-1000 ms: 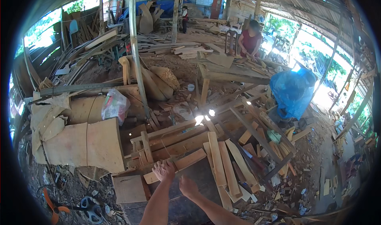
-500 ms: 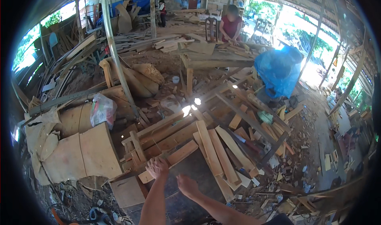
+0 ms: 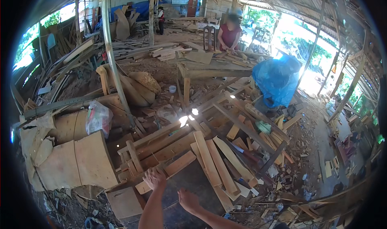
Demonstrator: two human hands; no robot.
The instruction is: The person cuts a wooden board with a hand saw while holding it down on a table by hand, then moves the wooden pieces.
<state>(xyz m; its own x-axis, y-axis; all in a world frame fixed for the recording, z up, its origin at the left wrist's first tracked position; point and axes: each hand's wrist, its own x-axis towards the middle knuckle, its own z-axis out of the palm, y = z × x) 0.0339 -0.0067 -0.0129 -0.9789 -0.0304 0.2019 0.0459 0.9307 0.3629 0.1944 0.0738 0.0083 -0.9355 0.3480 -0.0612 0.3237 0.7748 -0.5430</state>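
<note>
A short pale board (image 3: 181, 163) lies aslant along the far edge of a dark, flat work surface (image 3: 177, 184). My left hand (image 3: 155, 178) is closed over this board near its left end, fingers bent across the top. Just right of it and a little nearer, my right hand (image 3: 188, 200) hovers over the dark surface with its fingers curled in. Whatever those fingers may hold is too small or hidden to make out. Several long planks (image 3: 219, 164) rest side by side to the right of my hands. A square brown panel (image 3: 125, 202) lies to the left.
Beyond the board is a wooden frame (image 3: 135, 156). A large curved wooden sheet (image 3: 76, 160) with a plastic bag (image 3: 98, 118) stands left. Blue plastic sheeting (image 3: 278, 79) covers something at right. Another person (image 3: 229, 35) works behind a far table (image 3: 217, 73). Scraps litter the ground.
The whole view has shifted slightly, so most things sit further left. My left hand keeps its hold on the board, and my right hand stays curled beside it.
</note>
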